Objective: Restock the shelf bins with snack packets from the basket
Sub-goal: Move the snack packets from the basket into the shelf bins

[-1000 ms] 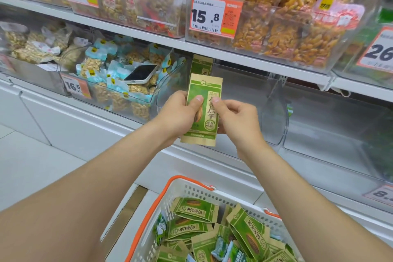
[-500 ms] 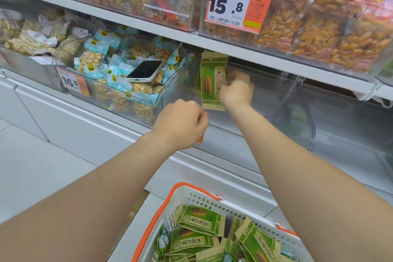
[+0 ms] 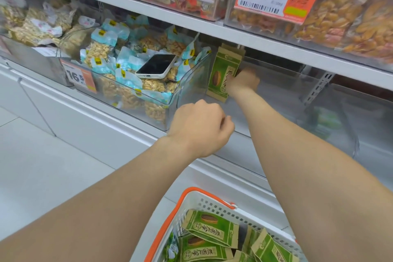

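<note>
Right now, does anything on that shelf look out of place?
Yes. A phone lies screen-up on the nut packets in the clear bin, just left of where the right hand holds the green packet. It is not stock.

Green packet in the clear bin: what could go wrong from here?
1. The packet, held upright by the right hand, has little beside it in the bin; it may topple once released.
2. The phone lies loose on heaped bags next door and could slide.
</note>
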### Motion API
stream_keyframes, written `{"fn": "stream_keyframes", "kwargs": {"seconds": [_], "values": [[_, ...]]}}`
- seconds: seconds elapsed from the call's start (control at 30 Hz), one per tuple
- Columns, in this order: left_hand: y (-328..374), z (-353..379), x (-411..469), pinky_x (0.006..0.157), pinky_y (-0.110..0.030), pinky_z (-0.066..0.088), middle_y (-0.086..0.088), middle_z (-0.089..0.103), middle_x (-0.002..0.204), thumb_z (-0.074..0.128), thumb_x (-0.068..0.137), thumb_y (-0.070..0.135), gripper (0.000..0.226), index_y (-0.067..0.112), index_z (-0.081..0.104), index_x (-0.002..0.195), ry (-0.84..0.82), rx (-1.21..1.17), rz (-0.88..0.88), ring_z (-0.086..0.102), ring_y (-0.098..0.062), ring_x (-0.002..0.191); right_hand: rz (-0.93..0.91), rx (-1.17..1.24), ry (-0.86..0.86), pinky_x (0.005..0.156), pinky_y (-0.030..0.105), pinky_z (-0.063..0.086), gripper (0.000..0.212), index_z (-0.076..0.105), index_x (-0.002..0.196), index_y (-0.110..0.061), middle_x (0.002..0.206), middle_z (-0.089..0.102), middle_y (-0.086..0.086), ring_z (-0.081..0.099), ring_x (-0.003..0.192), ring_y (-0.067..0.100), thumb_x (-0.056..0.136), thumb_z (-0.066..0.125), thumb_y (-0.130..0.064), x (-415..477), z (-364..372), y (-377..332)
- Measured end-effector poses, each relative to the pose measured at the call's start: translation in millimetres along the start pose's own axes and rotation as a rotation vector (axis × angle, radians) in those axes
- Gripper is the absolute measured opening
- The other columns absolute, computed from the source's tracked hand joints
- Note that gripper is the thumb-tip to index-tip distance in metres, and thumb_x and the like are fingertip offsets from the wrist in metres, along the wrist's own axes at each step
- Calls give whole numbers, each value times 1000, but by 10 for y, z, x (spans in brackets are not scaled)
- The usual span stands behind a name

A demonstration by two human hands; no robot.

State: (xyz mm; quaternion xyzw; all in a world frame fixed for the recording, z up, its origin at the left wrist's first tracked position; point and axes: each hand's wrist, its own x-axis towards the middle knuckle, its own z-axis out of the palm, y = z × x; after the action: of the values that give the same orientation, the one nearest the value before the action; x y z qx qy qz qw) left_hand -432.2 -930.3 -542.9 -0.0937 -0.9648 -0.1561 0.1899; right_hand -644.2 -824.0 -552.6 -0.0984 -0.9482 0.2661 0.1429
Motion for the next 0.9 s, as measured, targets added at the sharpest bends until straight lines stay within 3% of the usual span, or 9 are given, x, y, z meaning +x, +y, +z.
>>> {"fn": "stream_keyframes", "kwargs": {"seconds": [0.13,0.23,0.47,0.9], "values": [[1,27,24,63,-35,51,2,64,61,38,97,44,50,16,53,59,-1,-30,2,58,-29,60,-33,68,40,75,31,49,32,62,124,-11,120,69,8,68,110,29,99,61,-31,78,47,-7],[6,34,29,63,-35,50,0,63,61,40,98,43,49,15,52,60,1,-26,2,56,-31,60,-33,39,29,85,35,56,32,61,126,-10,123,67,9,66,113,29,99,61,-27,70,38,-10],[16,27,20,65,-37,53,0,64,60,40,99,41,48,14,52,61,3,-23,11,56,-29,57,16,65,-8,95,43,59,53,51,140,-8,133,63,10,64,119,30,96,60,-36,67,10,35],[43,31,25,68,-38,54,0,65,61,39,97,38,46,15,50,59,-22,-33,-15,58,-30,58,46,112,-28,81,35,59,40,61,123,-13,117,67,5,68,107,26,94,60,-41,-12,-43,41]]}}
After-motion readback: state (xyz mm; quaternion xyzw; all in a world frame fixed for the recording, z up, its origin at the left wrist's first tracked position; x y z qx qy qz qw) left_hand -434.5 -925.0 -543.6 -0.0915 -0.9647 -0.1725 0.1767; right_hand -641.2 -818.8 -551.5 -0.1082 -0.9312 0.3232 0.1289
